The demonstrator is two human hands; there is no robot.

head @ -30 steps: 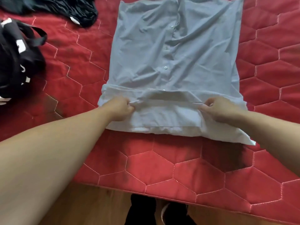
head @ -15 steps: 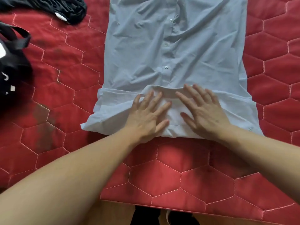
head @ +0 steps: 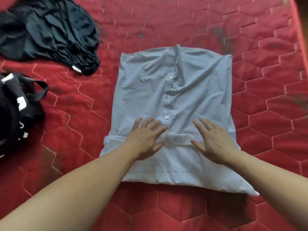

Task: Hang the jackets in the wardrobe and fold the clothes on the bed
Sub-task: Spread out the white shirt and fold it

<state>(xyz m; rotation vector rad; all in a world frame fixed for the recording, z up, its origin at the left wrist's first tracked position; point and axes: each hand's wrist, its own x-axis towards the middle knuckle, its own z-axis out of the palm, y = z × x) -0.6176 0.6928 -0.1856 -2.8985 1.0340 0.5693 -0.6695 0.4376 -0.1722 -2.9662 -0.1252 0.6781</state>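
Far left of the left hand, at the frame edge: black bag point(head: 15, 110) with white markings and a looped strap, lying on the red quilted bed point(head: 80, 130). Beyond it, up and left of both hands: dark crumpled garment point(head: 50, 34), well apart from the shirt.

Left hand point(head: 146, 139): palm down, fingers straight and spread, pressed flat on the pale blue shirt point(head: 175, 97) just left of the button placket; fingertips pointing away and slightly rightward, thumb toward the folded band. Holding nothing, only pressing. Bare forearm running back to the lower left corner.

Between the hands: narrow folded band of shirt fabric point(head: 176, 139), and a white button point(head: 166, 117) just beyond the left fingertips.

Right hand point(head: 215, 140): mirror of the left, palm down, fingers straight and splayed, angled slightly leftward, flat on the shirt. Forearm stretching back to the lower right.

Shirt spread flat under both hands, front up, sides folded in, collar at the far end, hem nearest the body.
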